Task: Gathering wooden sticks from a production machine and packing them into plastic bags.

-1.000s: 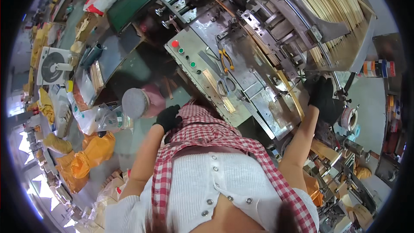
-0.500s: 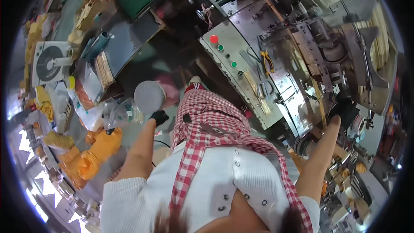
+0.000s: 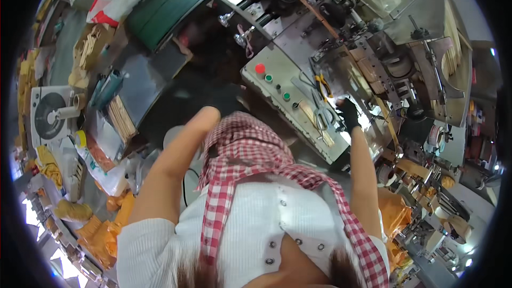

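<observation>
Right hand (image 3: 349, 116) now in at control panel's (image 3: 281, 64) right, near yellow-handled pliers (image 3: 324, 86); left hand (image 3: 226, 101) shifted forward, panel's left. Both flank it; finger spread: cannot tell.

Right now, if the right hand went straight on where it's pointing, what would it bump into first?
Probably the yellow-handled pliers, just ahead of the black-gloved right hand. I can't tell how high the hand is, so it might pass over them.

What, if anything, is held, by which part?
Cannot be told: the left hand is too dark to read; the right hand shows no clear hold.
</observation>
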`<action>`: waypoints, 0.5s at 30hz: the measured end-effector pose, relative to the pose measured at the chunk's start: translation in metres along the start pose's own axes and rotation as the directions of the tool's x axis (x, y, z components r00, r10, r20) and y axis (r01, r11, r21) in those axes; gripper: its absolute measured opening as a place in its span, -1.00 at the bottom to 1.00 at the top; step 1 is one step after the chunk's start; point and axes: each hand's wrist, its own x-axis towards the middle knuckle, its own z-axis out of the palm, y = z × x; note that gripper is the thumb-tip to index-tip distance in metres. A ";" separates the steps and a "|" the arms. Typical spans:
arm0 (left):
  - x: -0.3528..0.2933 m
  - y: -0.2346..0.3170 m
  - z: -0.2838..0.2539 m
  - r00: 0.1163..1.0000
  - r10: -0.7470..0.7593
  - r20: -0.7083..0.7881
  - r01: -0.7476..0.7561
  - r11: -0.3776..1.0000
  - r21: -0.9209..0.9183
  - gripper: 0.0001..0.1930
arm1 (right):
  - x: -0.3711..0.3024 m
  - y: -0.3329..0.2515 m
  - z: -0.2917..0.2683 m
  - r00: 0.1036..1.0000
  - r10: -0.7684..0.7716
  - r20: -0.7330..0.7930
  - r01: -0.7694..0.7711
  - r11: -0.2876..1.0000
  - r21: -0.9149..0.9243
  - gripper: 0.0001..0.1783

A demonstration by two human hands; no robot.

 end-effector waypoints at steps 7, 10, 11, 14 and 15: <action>0.137 -0.014 0.100 0.966 0.089 -0.243 -0.046 0.983 0.176 -0.35 | 0.063 -0.199 0.071 0.849 -0.527 -0.039 0.412 0.705 -0.577 -0.55; 0.130 -0.026 0.101 0.929 0.212 -0.303 -0.164 0.970 0.177 -0.45 | 0.100 -0.240 0.074 0.797 -0.602 -0.056 0.381 0.572 -0.726 -0.50; 0.128 -0.014 0.090 0.968 0.124 -0.219 -0.092 0.984 0.150 -0.45 | 0.110 -0.249 0.071 0.841 -0.535 -0.084 0.260 0.535 -0.804 -0.48; 0.130 -0.036 0.098 0.898 0.385 -0.212 -0.194 0.780 0.594 -0.42 | 0.161 -0.235 0.074 0.723 -0.676 -0.143 0.273 0.469 -0.840 -0.46; 0.129 -0.033 0.090 0.938 0.335 -0.091 -0.193 0.721 0.665 -0.39 | 0.159 -0.241 0.076 0.750 -0.646 -0.144 0.258 0.486 -0.835 -0.48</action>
